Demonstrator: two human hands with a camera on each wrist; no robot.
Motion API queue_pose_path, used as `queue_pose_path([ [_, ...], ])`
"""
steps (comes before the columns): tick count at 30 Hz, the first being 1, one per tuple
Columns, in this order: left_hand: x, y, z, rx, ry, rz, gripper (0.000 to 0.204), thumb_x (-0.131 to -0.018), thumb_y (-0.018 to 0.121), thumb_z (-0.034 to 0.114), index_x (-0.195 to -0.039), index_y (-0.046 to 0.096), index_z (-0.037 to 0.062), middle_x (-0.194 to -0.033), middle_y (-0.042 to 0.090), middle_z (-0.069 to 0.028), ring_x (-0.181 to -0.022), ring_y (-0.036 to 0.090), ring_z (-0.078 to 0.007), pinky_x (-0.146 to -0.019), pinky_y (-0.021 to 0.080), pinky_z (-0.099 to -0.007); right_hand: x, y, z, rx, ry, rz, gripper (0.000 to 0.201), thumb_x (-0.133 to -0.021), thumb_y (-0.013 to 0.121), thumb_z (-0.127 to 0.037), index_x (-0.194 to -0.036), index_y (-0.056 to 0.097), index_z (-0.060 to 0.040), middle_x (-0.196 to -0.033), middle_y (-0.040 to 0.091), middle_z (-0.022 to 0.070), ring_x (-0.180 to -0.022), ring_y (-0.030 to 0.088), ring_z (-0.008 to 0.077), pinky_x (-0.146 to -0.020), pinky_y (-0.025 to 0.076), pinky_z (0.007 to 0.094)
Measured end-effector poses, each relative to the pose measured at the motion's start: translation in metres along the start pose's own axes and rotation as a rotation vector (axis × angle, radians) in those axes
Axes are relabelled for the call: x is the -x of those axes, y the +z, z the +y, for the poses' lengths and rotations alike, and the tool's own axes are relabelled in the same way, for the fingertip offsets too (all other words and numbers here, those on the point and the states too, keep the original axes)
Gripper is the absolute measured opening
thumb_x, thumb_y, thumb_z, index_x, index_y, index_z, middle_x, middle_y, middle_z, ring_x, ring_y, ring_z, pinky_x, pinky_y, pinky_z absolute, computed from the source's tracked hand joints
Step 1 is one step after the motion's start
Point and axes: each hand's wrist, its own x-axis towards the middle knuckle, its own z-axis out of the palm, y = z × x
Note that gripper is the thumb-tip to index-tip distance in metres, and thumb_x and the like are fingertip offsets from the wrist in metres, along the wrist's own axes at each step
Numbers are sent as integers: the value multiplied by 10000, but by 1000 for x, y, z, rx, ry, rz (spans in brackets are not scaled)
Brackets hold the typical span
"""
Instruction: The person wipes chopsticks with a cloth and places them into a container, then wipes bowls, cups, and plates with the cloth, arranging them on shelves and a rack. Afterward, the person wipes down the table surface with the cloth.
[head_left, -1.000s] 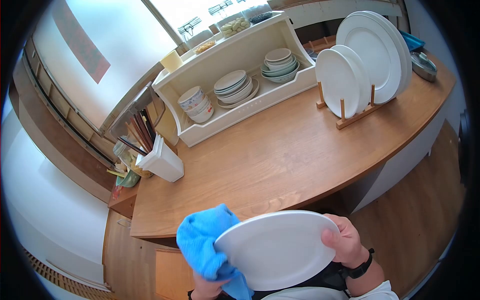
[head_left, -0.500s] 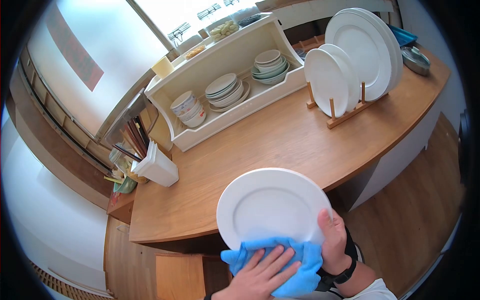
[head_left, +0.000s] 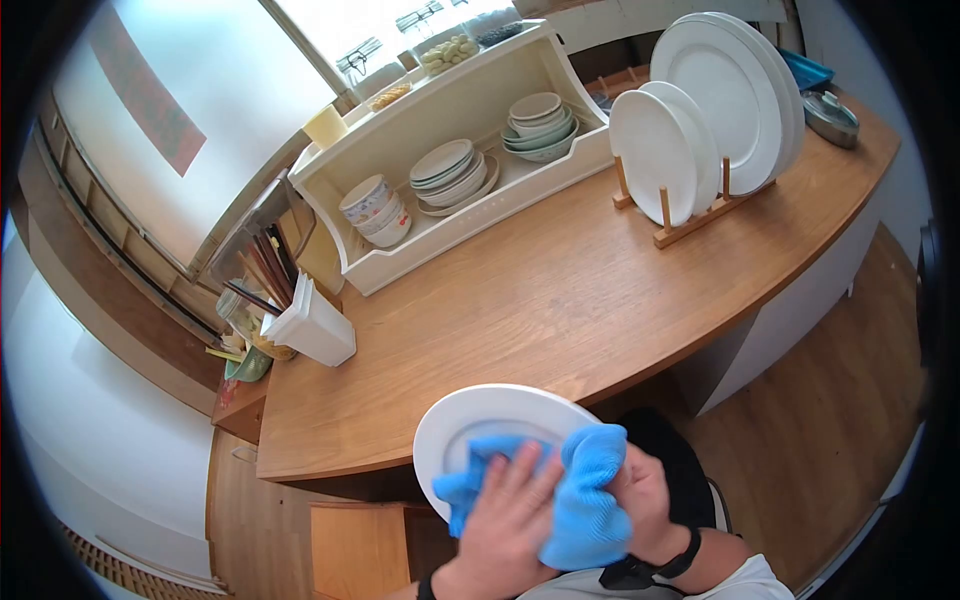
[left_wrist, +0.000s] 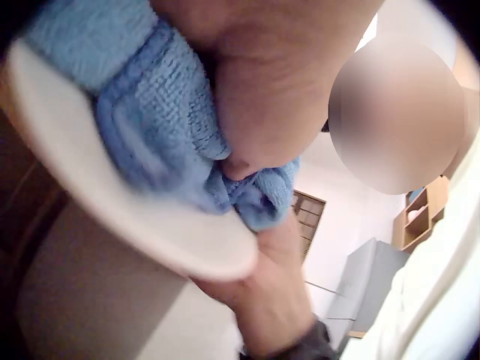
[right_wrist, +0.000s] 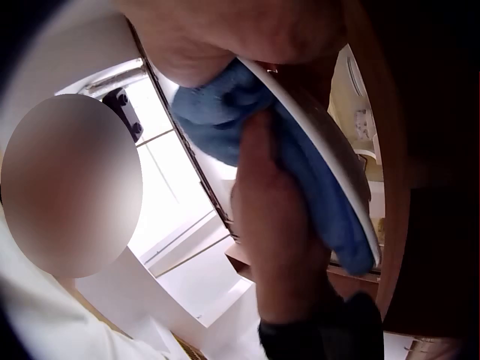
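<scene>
A white plate is held tilted at the table's near edge, its rim also seen in the left wrist view. My right hand grips the plate's right edge, with its thumb side partly behind the cloth. A blue cloth lies over the plate's face and bunches up at the right. Over the cloth my left hand presses with fingers extended, slightly blurred. In the right wrist view the cloth runs along the plate's face beneath the left hand.
A wooden rack holds several white plates on the table. Behind stands a cream shelf with stacked bowls and dishes, jars on top. A white holder with chopsticks stands left. A lidded pan sits at the far right.
The plate first tipped up toward the table, then came back down and left. The left hand and cloth went from the plate's left edge across its face; the cloth now bunches beside the right hand.
</scene>
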Motion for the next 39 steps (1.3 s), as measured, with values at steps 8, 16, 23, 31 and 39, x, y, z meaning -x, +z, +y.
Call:
queue_pose_path([
  [8, 37, 12, -32, -248, -147, 244, 567, -825, 663, 324, -1312, 534, 65, -1411, 445, -167, -1374, 322, -328, -1135, 175, -517, -15, -7, -20, -221, -182, 147, 507, -955, 549, -372, -1237, 510, 47, -1114, 618, 120, -965, 595, 155, -837, 478, 295],
  [16, 41, 25, -67, 1341, -444, 651, 546, -876, 635, 295, -1331, 447, 60, -1330, 475, -140, -1246, 425, -289, -1053, 318, -466, 11, -2, -13, -227, -18, 151, 624, -941, 501, -486, -1330, 424, -3, -1267, 532, 153, -1135, 539, 281, -951, 454, 404],
  [23, 91, 28, -104, 1668, -434, 554, 455, -917, 574, 296, -1275, 447, 45, -1261, 495, -136, -1163, 466, -272, -984, 377, -433, 19, -4, -12, -281, -116, 171, 657, -943, 528, -433, -1399, 312, -12, -1353, 449, 137, -1202, 471, 255, -1006, 381, 397],
  [31, 95, 11, -99, 2045, -463, 361, 370, -964, 505, 296, -1212, 448, 27, -1183, 519, -131, -1068, 513, -254, -905, 445, -395, 26, -3, -15, 209, -130, -212, 682, -915, 604, -382, -1395, 314, 7, -1345, 458, 146, -1202, 476, 250, -1003, 395, 405],
  [39, 117, 6, -88, 1516, -657, 256, 324, -992, 437, 289, -1186, 466, 31, -1118, 547, -114, -1002, 541, -230, -869, 483, -366, -23, -36, -68, 260, -60, -343, 382, -857, 719, -188, -1155, 600, 18, -1061, 658, 115, -939, 614, 156, -832, 478, 277],
])
